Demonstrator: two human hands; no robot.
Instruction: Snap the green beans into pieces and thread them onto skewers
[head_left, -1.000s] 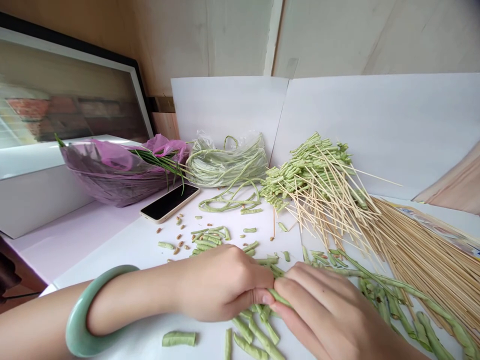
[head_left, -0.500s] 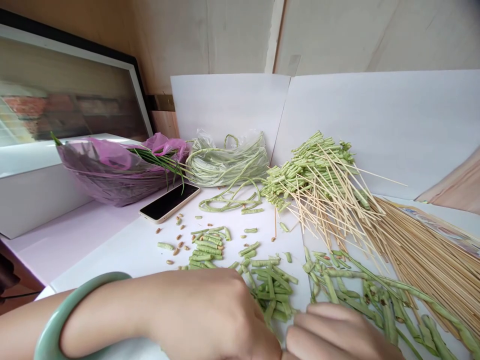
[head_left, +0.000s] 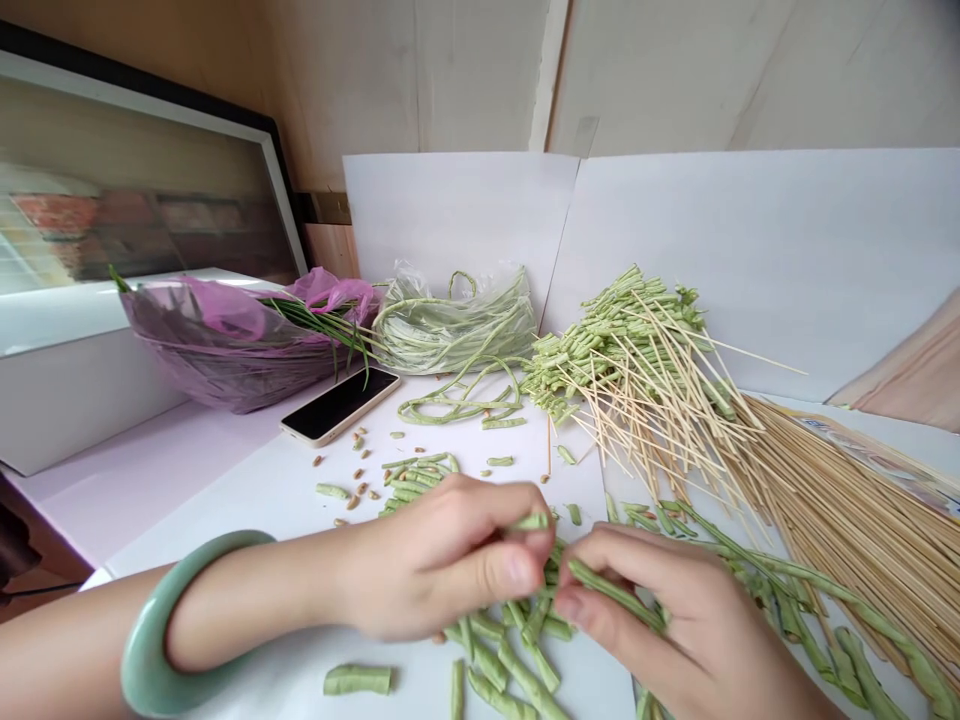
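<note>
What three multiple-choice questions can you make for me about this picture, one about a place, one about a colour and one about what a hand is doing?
1. Where is the phone?
A. In the left hand
B. On the white surface beside the purple bag
C. On top of the skewers

2. What colour is the bangle on the left wrist?
A. Red
B. Pale green
C. Black

3. What is the right hand doing?
A. Lying flat and open
B. Holding a skewer
C. Pinching a green bean

Answers:
1. B, it lies there with its dark screen up.
2. B, the band looks pale green.
3. C, its fingers close around the bean.
</note>
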